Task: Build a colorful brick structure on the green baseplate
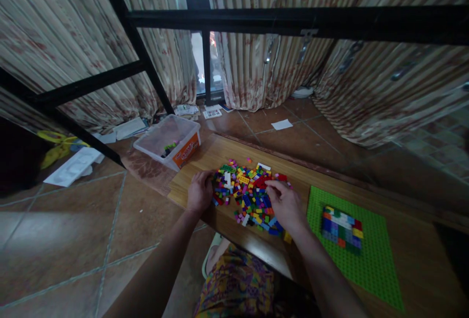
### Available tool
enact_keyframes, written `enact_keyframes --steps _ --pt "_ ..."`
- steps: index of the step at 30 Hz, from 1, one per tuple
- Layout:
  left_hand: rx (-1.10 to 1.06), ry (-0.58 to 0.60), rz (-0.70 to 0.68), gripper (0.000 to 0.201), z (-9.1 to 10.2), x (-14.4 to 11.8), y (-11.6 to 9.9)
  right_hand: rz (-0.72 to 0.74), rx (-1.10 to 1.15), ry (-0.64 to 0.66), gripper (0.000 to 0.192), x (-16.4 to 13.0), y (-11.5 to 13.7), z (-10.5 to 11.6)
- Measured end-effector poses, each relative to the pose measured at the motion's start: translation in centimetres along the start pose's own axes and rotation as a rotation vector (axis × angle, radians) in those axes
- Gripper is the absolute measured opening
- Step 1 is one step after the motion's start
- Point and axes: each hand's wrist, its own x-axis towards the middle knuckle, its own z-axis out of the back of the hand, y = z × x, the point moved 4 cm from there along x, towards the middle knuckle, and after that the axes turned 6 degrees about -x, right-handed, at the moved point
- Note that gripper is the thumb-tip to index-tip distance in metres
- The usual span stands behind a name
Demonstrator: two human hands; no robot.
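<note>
We seem to be sorting through the pile of small bricks (249,193) on the wooden table (205,159), so the next pick needs one brick singled out. Our left hand (200,192) rests loosely curled at the pile's left edge, holding nothing we can see. Our right hand (286,205) lies on the pile's right side, fingertips pinched at a red brick (262,181); the green baseplate (366,254) sits nearby.

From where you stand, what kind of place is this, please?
Probably a room in a home. Long striped curtains hang to a tiled floor, and both hands sort a pile of toy bricks on a low wooden table.
</note>
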Motion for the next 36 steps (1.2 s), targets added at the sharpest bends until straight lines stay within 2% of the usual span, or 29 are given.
enact_keyframes --steps 5,10,14,17,20,22,24,27,29,32,36 --pt "-0.009 0.000 0.004 0.027 0.0 -0.1 0.0 0.174 -0.158 0.053 0.029 2.8 1.9 -0.9" --pt "-0.013 0.004 0.014 0.028 0.0 -0.2 0.1 0.357 -0.337 0.205 0.033 5.8 3.1 -2.9" --pt "-0.016 0.000 0.015 0.028 -0.1 -0.2 0.3 0.412 -0.391 0.321 0.034 6.8 2.9 -4.6" --pt "-0.018 -0.003 0.008 0.027 -0.1 -0.3 0.3 0.407 -0.367 0.325 0.030 6.9 2.7 -4.7" --pt "-0.012 -0.005 0.006 0.028 -0.1 -0.3 0.3 0.361 -0.226 0.246 0.029 6.4 2.5 -3.7" --pt "-0.016 -0.002 0.001 0.028 -0.1 -0.3 0.3 0.267 -0.041 0.184 0.028 5.7 2.0 -2.7" --pt "-0.025 0.006 -0.002 0.027 -0.1 -0.2 0.3 0.087 0.218 0.165 0.027 4.7 1.2 -1.9" --pt "-0.018 0.005 0.002 0.025 -0.1 -0.2 0.4 -0.209 0.684 0.217 0.033 2.3 0.2 -1.6" --pt "-0.003 0.000 0.002 0.026 -0.1 -0.1 0.5 -0.312 0.937 0.254 0.035 0.7 0.3 -1.4" --pt "0.012 0.003 -0.006 0.026 0.0 0.0 0.4 -0.337 1.117 0.274 0.035 -1.1 0.9 -0.8" --pt "0.012 0.012 -0.004 0.028 0.1 0.1 0.1 -0.317 1.096 0.220 0.038 -2.4 1.2 -0.2"
